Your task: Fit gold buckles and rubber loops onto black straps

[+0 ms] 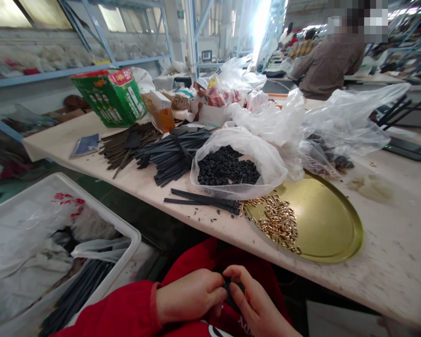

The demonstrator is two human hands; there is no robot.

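On the pale tabletop [400, 224], a gold-coloured tray [330, 215] is set at the near right and an open plastic bag [268, 164] at the centre. Black straps [173, 152] are piled left of the bag, brown straps [117, 147] farther left. A blue booklet [85, 145] and a Tsingtao carton [107, 100] are placed at the left end.

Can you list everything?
Table: one, pale, centre
Carton: one, green, table's left
Booklet: one, blue, table's left
Strips: many, dark, table and bin
Open bag: one, whitish, table centre
Small pieces: many, black, in bag
Tray: one, gold, table's right
Buckles: many, gold, mostly tray
Plastic bags: several, clear, table's back
Bin: one, white, lower left
Shelving: several, blue, background
People: several, varied clothes, background
Dark piece: one, black, between grips
Left grip, right grip: two, bare, above lap
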